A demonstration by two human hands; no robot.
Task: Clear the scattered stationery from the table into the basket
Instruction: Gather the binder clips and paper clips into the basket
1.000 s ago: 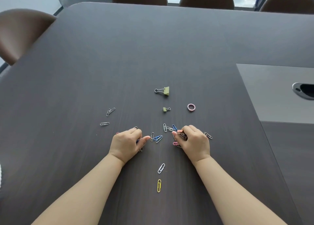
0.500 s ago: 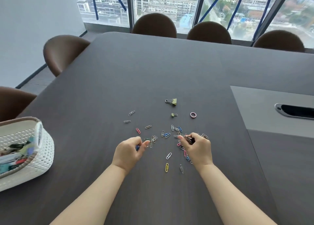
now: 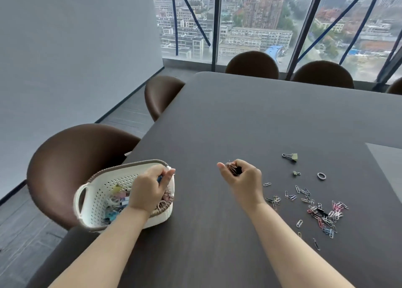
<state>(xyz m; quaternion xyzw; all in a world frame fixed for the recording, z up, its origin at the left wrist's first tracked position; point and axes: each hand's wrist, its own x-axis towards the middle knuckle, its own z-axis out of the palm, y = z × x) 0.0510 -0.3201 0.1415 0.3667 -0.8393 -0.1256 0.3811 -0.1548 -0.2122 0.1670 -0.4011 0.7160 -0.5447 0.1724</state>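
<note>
Now our left hand (image 3: pixel 150 190) pinches a blue item (image 3: pixel 159 179) above the basket (image 3: pixel 121 168); our right hand (image 3: pixel 241 177) grips paper clips (image 3: pixel 230 167) that may spill short.

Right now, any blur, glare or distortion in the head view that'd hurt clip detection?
Head view: soft daylight, no glare on the table, shadows faint; window frames lean from the wide-angle lens; loose clips small but legible; bundle in the right hand smeared; basket contents partly hidden by the left hand.

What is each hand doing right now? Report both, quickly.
Left hand: curled round a small blue item, over the basket.
Right hand: gripping a bunch of paper clips above the table.
</note>
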